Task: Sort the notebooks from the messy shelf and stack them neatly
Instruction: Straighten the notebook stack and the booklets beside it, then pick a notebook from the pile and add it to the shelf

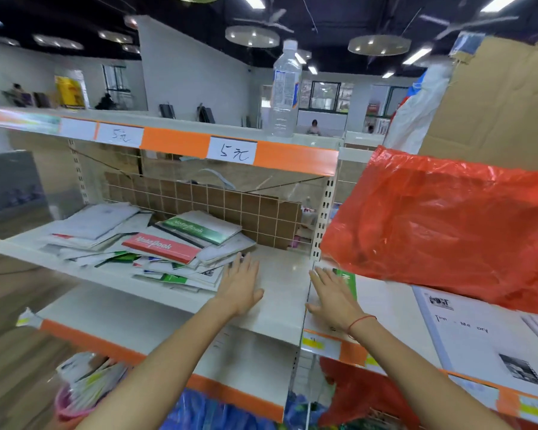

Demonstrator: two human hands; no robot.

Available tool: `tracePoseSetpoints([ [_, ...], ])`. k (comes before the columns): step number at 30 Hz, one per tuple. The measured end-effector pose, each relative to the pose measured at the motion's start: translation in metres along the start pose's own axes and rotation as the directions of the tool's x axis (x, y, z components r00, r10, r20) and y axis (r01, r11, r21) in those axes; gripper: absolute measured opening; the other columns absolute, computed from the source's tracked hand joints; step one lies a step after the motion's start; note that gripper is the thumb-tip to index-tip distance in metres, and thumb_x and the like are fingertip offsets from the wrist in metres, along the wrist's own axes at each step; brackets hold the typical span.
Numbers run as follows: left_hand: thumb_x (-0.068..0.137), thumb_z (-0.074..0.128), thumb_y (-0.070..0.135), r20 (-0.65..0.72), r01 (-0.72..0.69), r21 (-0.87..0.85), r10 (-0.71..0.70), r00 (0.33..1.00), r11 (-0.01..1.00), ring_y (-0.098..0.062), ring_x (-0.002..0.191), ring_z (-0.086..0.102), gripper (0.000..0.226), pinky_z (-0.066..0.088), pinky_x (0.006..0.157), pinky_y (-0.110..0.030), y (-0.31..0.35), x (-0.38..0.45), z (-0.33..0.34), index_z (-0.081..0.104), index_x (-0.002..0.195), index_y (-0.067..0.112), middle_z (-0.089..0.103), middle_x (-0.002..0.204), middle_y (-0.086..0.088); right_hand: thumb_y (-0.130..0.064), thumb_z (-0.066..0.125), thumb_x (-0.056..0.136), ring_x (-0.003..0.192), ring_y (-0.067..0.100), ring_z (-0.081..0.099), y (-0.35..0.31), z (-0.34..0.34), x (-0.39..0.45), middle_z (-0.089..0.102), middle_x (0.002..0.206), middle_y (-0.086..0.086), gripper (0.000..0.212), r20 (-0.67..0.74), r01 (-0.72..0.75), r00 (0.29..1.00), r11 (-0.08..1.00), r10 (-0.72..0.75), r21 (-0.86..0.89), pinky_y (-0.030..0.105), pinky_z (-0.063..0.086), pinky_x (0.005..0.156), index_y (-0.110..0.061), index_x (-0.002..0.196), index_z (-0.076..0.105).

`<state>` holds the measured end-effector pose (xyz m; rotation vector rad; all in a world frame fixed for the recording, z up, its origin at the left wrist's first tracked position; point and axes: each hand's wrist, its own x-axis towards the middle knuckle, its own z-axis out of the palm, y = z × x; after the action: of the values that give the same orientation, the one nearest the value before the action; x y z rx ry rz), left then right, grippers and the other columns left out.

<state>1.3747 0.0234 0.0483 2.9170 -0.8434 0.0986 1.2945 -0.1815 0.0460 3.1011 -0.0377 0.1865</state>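
A messy heap of notebooks [143, 243] lies on the white shelf [280, 274], with a red-banded notebook [162, 247] and a green-banded notebook [199, 229] on top. My left hand [241, 285] is flat with straight fingers over the bare shelf, just right of the heap's edge. My right hand [331, 293] is also flat and spread, over the neighbouring shelf beside a green-edged notebook [348, 282]. Neither hand holds anything.
A red plastic bag [441, 225] bulges over the right shelf, with cardboard [497, 103] above it. A plastic bottle [285, 88] stands on the top shelf. White printed sheets [479, 336] lie at the right. A blue bag [199, 411] and a pink basket [72, 405] sit below.
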Motion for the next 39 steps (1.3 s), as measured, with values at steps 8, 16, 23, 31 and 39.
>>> tracePoseSetpoints([
  [8, 0.097, 0.041, 0.041, -0.060, 0.072, 0.008, -0.072, 0.996, 0.997, -0.031, 0.146, -0.001, 0.074, 0.004, 0.118, -0.048, -0.128, -0.027, -0.017, 0.000, 0.152, 0.013, 0.001, 0.159, -0.012, -0.033, 0.048, 0.093, 0.142, 0.026, 0.015, -0.120, -0.011, 0.049, 0.017, 0.155, 0.012, 0.068, -0.045, 0.058, 0.997, 0.998, -0.057, 0.011, 0.038, 0.015, 0.115, -0.007, 0.148, 0.017],
  [16, 0.098, 0.039, 0.043, -0.060, 0.135, -0.001, -0.135, 0.989, 0.991, -0.028, 0.146, -0.001, 0.074, 0.008, 0.116, -0.046, -0.260, -0.065, -0.019, -0.002, 0.151, 0.013, -0.001, 0.159, -0.008, -0.033, 0.049, 0.093, 0.139, 0.029, 0.021, -0.251, -0.002, 0.097, 0.023, 0.151, 0.016, 0.065, -0.130, 0.119, 0.984, 0.993, -0.122, -0.028, 0.039, 0.017, 0.115, -0.004, 0.145, 0.022],
  [23, 0.099, 0.039, 0.041, -0.056, 0.202, -0.010, -0.202, 0.978, 0.979, -0.028, 0.146, -0.002, 0.070, 0.007, 0.116, -0.045, -0.327, -0.073, -0.017, 0.001, 0.151, 0.015, -0.001, 0.159, -0.009, -0.038, 0.050, 0.093, 0.138, 0.027, 0.022, -0.288, 0.013, 0.125, 0.025, 0.151, 0.010, 0.067, -0.125, 0.116, 0.985, 0.993, -0.118, -0.017, 0.039, 0.018, 0.116, -0.008, 0.146, 0.022],
  [31, 0.099, 0.039, 0.040, -0.090, 0.257, -0.008, -0.257, 0.962, 0.966, -0.030, 0.146, 0.002, 0.068, 0.009, 0.116, -0.045, -0.365, -0.033, -0.014, 0.005, 0.151, 0.013, 0.002, 0.159, -0.013, -0.038, 0.041, 0.098, 0.140, 0.030, 0.021, -0.269, 0.008, 0.174, 0.023, 0.152, 0.017, 0.061, -0.150, 0.015, 0.988, 0.999, -0.019, -0.030, 0.038, 0.016, 0.116, -0.004, 0.145, 0.022],
  [39, 0.093, 0.047, 0.037, -0.146, 0.350, 0.067, -0.338, 0.930, 0.934, -0.033, 0.135, 0.024, 0.061, 0.028, 0.107, -0.041, -0.389, 0.024, -0.021, 0.024, 0.143, 0.012, 0.026, 0.147, -0.016, -0.038, 0.037, 0.098, 0.137, 0.030, 0.026, -0.235, 0.011, 0.216, 0.026, 0.149, 0.017, 0.058, -0.087, -0.082, 0.993, 0.996, 0.077, -0.046, 0.037, 0.022, 0.113, -0.004, 0.144, 0.021],
])
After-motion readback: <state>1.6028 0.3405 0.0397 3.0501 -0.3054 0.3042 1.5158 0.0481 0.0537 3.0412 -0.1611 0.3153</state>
